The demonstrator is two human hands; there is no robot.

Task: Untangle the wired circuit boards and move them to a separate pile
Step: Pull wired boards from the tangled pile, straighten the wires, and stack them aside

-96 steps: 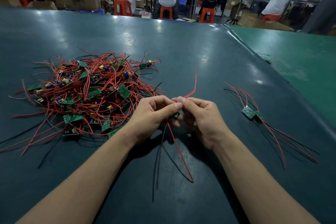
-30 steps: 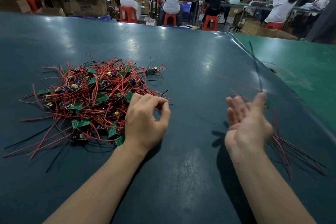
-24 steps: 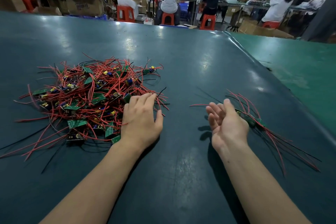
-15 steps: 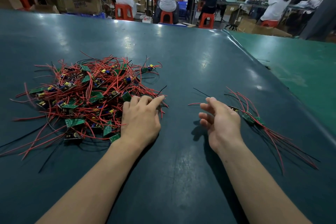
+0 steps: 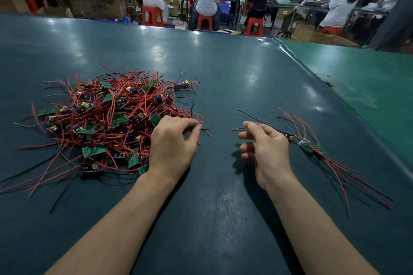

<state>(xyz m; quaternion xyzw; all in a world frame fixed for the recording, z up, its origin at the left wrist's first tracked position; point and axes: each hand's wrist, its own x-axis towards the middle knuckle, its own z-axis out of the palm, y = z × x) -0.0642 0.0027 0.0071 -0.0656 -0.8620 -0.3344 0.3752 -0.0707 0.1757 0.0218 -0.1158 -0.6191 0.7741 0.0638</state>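
A tangled pile of small green circuit boards (image 5: 107,118) with red and black wires lies on the left of the dark mat. My left hand (image 5: 172,147) is at the pile's right edge, its fingers bent down and thumb closing on red wires (image 5: 204,128) there. My right hand (image 5: 266,149) hovers just above the mat with loosely curled fingers and holds nothing. Right of it lies the separate pile (image 5: 312,148): a few boards whose red and black wires fan out towards the near right.
The dark mat (image 5: 223,73) meets a brighter green table surface (image 5: 368,78) along a raised seam at the right. Beyond the far edge, several people sit on red stools (image 5: 205,22) at work benches with cardboard boxes.
My right hand let the board drop on the separate pile and drew back left, empty. My left hand, flat on the tangled pile before, has curled its fingers onto the edge wires.
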